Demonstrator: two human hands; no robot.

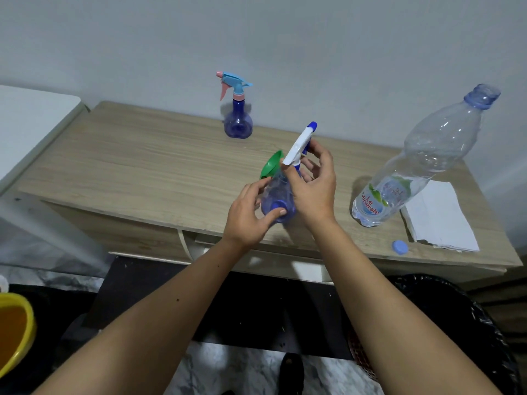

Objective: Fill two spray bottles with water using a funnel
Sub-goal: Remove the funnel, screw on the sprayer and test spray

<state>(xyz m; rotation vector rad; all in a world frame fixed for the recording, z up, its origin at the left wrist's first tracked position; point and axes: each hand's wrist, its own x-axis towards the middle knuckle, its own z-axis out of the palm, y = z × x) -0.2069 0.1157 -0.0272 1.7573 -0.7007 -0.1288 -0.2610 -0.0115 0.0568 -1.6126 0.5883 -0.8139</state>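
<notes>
**Putting the top on a spray bottle**

The left hand [251,212] holds the round blue spray bottle [278,199] by its belly, fingers curled around it, just above the near edge of the table [128,166]. The right hand [312,181] pinches the white and blue spray top [301,145] right over the bottle's neck. It looks like the top is going on or coming off; I cannot tell which. If it is going on, the next move is to line it up straight and twist it tight.

Just behind the held bottle lies the green funnel [272,165]. Farther back stands the other spray bottle [237,121], with its pink and blue top on.

Off to the right of the hands stands a big water bottle [422,158], open and nearly empty. Its blue cap [399,247] lies near it, beside a folded white paper [439,216].

The table is pale wood against a plain wall [285,38]. Low on the left is a yellow bucket [17,332].
</notes>
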